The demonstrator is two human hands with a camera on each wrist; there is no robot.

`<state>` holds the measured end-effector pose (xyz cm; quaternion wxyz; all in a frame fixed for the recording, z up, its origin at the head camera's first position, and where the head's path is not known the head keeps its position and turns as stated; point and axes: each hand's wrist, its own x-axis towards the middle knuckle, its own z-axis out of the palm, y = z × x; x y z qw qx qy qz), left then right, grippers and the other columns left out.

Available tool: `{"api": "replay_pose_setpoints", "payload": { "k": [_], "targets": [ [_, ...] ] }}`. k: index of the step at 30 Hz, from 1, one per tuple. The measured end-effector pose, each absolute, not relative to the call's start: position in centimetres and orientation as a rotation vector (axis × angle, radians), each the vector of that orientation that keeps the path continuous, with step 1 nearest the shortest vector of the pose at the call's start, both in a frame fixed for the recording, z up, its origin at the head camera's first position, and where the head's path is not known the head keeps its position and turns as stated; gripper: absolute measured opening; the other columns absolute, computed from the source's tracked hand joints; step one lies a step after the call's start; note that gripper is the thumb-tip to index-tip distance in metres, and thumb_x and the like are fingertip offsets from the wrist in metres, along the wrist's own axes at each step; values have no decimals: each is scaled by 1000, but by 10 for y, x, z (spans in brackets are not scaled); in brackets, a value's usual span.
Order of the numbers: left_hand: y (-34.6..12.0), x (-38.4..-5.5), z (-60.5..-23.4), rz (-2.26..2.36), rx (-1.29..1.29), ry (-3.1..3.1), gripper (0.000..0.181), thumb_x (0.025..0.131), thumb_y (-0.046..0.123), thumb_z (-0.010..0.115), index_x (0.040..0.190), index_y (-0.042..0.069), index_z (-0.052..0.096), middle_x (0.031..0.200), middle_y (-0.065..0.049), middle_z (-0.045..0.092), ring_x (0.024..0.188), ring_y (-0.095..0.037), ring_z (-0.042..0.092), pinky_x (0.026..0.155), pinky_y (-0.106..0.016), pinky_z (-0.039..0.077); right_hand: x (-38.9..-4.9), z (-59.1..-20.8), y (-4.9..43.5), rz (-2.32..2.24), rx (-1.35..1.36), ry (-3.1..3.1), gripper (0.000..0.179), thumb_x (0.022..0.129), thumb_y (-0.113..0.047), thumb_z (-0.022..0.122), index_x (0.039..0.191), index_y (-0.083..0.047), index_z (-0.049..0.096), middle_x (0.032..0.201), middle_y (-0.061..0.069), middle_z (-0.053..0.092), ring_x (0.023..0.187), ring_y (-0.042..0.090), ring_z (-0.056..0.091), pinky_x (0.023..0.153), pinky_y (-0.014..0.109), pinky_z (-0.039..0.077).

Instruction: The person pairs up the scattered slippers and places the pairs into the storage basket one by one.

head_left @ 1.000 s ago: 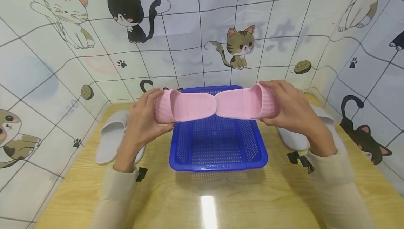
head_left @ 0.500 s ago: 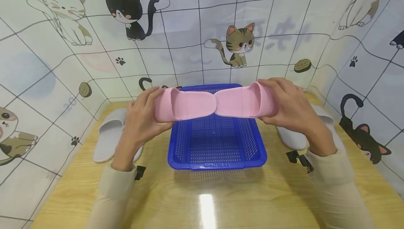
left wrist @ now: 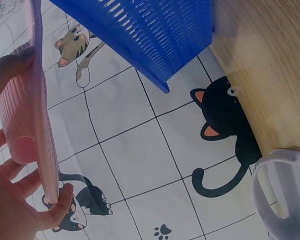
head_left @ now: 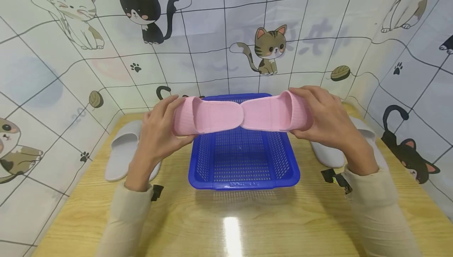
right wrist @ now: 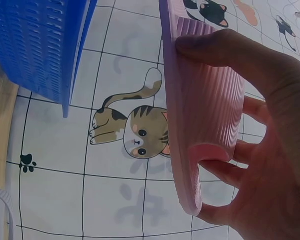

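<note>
Two pink slide slippers are held level above a blue plastic basket (head_left: 244, 184), their heel ends meeting and overlapping in the middle of the head view. My left hand (head_left: 155, 141) grips the left pink slipper (head_left: 217, 117) by its ribbed strap end. The right pink slipper (head_left: 262, 113) is gripped the same way by my right hand (head_left: 323, 121). In the left wrist view, thumb and fingers wrap the left slipper's strap (left wrist: 19, 100). The right wrist view has the thumb across the ribbed strap (right wrist: 210, 95) and fingertips at the sole's edge.
Grey slippers (head_left: 122, 156) lie on the wooden table (head_left: 177, 225) at the left, partly behind my left arm. More grey slippers (head_left: 327, 154) lie at the right behind my right forearm. Small black pieces (head_left: 329, 175) are near each wrist. A cat-printed wall covering (head_left: 209, 32) encloses the back and sides.
Both hands keep their hold on the pink slippers, which stay nearly in place over the basket. The head view has shifted very slightly.
</note>
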<state>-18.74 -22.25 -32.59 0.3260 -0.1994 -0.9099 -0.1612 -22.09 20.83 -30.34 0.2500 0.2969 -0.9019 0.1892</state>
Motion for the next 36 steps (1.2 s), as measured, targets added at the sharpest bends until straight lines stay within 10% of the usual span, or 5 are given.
{"api": "replay_pose_setpoints", "payload": {
  "k": [36],
  "targets": [
    [-216,-184,-324,-391,-562,-2362,101,63,43,97,149,18,50,150,-13,53,135,-34,53,96,-59,41,-215,-302,197,474,807,-2495,106,58,-30,99,151,-17,49,144,16,54,134,38,48,101,67,39]
  ]
}}
